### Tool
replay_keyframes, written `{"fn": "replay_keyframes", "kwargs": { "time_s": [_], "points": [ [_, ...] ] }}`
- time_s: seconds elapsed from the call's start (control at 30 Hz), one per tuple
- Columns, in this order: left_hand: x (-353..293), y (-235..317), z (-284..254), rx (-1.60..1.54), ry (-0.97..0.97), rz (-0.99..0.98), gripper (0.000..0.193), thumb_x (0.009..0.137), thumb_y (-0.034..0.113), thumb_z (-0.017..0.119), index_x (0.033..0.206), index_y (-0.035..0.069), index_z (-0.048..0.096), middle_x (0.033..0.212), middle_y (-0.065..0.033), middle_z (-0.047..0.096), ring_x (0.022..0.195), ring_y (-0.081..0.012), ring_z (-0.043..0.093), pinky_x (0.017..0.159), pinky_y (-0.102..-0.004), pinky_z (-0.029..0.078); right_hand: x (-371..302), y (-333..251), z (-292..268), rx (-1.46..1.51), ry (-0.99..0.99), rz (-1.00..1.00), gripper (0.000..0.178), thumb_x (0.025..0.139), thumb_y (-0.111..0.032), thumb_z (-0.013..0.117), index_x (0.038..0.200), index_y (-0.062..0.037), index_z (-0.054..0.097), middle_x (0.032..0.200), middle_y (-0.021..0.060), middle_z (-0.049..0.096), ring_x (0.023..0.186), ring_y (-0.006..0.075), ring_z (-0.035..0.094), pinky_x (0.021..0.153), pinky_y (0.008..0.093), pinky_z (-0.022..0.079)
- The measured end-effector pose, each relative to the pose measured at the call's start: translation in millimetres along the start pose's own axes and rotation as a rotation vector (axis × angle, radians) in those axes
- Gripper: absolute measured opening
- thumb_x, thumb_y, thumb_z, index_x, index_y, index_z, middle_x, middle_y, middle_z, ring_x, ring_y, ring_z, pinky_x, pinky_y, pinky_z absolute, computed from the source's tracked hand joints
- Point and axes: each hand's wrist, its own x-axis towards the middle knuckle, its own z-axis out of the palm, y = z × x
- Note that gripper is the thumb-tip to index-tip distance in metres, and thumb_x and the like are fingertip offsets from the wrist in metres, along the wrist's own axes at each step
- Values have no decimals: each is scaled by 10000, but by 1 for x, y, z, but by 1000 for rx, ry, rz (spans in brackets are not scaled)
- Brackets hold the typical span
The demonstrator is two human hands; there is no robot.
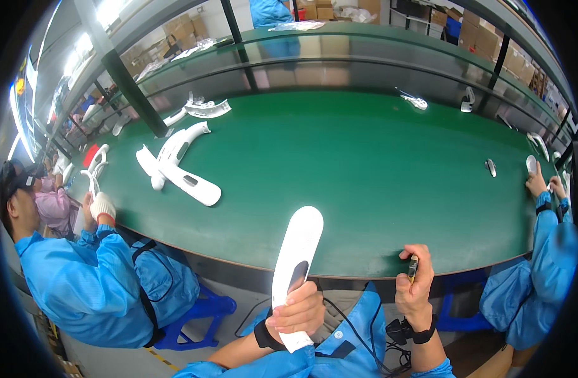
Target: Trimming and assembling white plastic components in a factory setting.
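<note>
My left hand is wrapped round the lower part of a long, curved white plastic casing. A dark oval inset shows on its side, and its rounded end points up over the table's front edge. To the right, my right hand is closed round a small tool with a yellow and black body; its kind is hard to make out. The two hands are apart, and the tool does not touch the casing. A pile of similar white casings lies on the green table to the left.
More white curved parts lie at the back left. A small white part and a dark-and-white piece are on the right. Co-workers in blue sit left and right. A metal post rises at the back left.
</note>
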Motion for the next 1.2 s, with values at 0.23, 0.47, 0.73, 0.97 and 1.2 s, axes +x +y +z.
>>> {"fn": "replay_keyframes", "kwargs": {
  "time_s": [0.23,0.47,0.73,0.97,1.2],
  "points": [
    [7,-3,-4,-142,-110,-52,177,866,42,383,701,-5,427,529,-96,550,470,-198,615,435,-273,529,-1,-1,0,-38,-29,5,548,803,-497,555,1041,-9,479,858,134,499,728,264,475,659,370,391],
    [6,-18,-13,-80,-33,109,208,836,33,435,631,67,449,464,-22,526,450,-145,600,452,-230,494,-2,6,0,-120,-33,-62,578,794,-542,537,1014,-10,489,861,139,502,714,278,469,656,382,375],
    [8,-6,-18,113,-62,-12,241,888,81,400,650,76,438,500,-25,524,468,-152,585,473,-253,484,-4,6,2,-144,-14,-109,589,789,-562,525,1008,-17,495,858,144,501,716,291,471,656,391,369],
    [-3,3,7,917,440,149,240,901,170,464,691,85,384,516,-14,428,459,-143,446,460,-255,367,-2,6,2,-139,-18,-126,571,801,-547,519,1002,-13,495,843,138,497,706,282,465,648,385,364],
    [-3,11,17,1078,636,144,249,916,201,458,707,72,418,539,-41,448,477,-148,462,469,-271,385,2,4,-2,-59,5,-42,504,804,-476,544,966,0,503,795,132,486,647,255,458,589,348,365]
  ]
}}
